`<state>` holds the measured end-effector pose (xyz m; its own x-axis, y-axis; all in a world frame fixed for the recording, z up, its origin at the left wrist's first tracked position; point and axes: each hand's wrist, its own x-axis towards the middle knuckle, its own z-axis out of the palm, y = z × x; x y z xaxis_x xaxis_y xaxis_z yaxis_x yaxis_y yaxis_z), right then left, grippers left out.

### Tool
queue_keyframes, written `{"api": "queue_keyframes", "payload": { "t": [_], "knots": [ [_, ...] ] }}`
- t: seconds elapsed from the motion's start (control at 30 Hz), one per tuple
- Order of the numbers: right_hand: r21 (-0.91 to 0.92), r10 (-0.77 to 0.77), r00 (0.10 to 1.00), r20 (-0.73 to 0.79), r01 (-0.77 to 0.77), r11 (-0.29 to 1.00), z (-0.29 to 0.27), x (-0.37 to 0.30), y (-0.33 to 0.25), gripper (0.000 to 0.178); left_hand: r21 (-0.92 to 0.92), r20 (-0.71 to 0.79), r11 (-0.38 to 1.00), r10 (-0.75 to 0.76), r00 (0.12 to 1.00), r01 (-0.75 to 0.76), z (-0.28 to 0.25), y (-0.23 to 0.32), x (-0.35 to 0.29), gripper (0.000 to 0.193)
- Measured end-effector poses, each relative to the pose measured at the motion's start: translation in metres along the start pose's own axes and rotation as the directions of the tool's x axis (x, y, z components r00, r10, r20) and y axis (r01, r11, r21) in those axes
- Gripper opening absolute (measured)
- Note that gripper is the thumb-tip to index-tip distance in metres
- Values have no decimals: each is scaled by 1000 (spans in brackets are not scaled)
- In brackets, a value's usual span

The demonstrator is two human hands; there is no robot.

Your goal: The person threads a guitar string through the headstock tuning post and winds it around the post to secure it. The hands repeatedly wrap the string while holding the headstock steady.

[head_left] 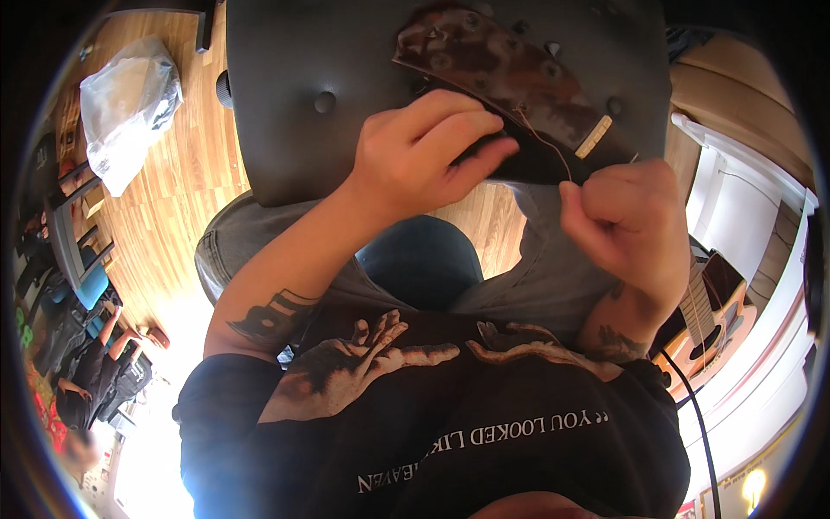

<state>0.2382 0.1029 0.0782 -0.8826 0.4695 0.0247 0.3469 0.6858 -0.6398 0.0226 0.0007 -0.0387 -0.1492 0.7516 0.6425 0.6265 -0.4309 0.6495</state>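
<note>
A brown, glossy guitar headstock (493, 73) rests on a black tufted stool seat (285, 104), its tuning pegs showing along the far edge. A pale nut (594, 137) sits at its right end. My left hand (424, 147) is at the headstock's near edge, fingers curled in; a dark bit shows at the fingertips, but what they grip is hidden. A thin copper-coloured guitar string (553, 147) runs from a post on the headstock to my right hand (635, 221), which pinches it between thumb and bent fingers. A short string end sticks up beyond that hand.
A clear plastic bag (130, 108) lies on the wooden floor (169, 216) at the left. An acoustic guitar (709, 316) stands low on the right, near a black cable (700, 424). Other people (95, 368) are at the far left. My knees are beneath the seat's near edge.
</note>
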Motion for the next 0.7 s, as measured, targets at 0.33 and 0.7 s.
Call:
{"api": "queue_keyframes", "payload": {
  "t": [0.33,0.7],
  "knots": [
    [4,-14,1000,10,14,1000,-2,-2,0,35,83,93,996,-40,995,32,1,5,0,15],
    [12,3,1000,4,-3,1000,-2,-2,0,33,81,57,989,-126,990,121,3,1,-4,24]
  ]
}}
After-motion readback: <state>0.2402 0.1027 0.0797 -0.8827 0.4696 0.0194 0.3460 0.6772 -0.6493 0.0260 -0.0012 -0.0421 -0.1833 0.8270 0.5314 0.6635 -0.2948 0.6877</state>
